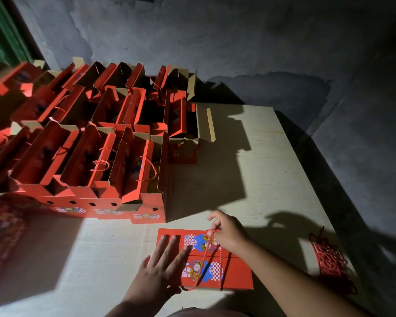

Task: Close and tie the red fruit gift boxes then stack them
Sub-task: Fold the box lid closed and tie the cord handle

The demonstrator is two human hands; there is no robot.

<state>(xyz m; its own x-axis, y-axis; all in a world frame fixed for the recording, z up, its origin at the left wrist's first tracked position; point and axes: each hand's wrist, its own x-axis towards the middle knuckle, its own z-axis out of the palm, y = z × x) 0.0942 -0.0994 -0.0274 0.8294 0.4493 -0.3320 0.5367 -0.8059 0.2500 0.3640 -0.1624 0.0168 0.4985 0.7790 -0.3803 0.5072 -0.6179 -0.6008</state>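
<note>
The right hand pinches a red twisted cord between curled fingers, lifting its loop above the far right part of a closed red gift box. The cord runs from the hand down across the lid to the box's near edge. The left hand lies flat on the left part of the same lid, fingers straight and spread, pressing it down. The lid shows two printed cartoon panels in blue, white and red. This box sits on a pale wooden surface, near the viewer and slightly right of centre. To the right, near the surface's edge, lies a loose bundle of red cords. Further away on the left, a crowd of open red gift boxes stands in rows, flaps raised and cord handles hanging loose. A grey wall rises behind, and hard shadows fall across the surface.
</note>
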